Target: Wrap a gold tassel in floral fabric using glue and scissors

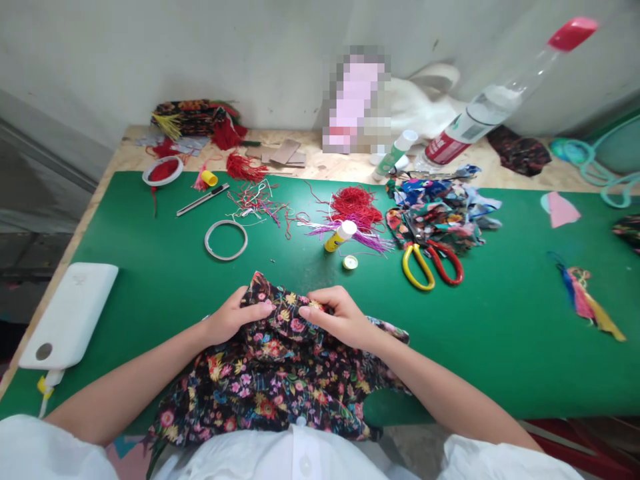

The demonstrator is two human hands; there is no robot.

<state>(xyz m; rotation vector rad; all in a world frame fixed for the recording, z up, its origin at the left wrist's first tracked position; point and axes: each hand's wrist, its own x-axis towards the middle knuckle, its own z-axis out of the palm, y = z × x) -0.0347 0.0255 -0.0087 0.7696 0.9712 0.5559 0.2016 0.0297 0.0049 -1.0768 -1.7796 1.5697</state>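
Note:
A black floral fabric point(280, 380) is bunched at the table's front edge, partly hanging towards my lap. My left hand point(245, 315) grips its upper left part, thumb on top and fingers hidden behind. My right hand point(340, 317) pinches the same cloth a little to the right, its thumb pointing at the left one. Beyond the hands stand a yellow glue stick point(341, 236) and its small round cap point(350, 263). Scissors point(423, 250) with one yellow and one red handle lie on colourful fabric scraps point(445, 207).
On the green mat point(500, 313) lie a tape roll point(226, 240), a utility knife point(203, 199), red thread point(356, 207), tassels point(590, 300) and a white power bank point(70, 313). A plastic bottle point(475, 123) and another glue stick point(395, 155) stand at the back near the wall.

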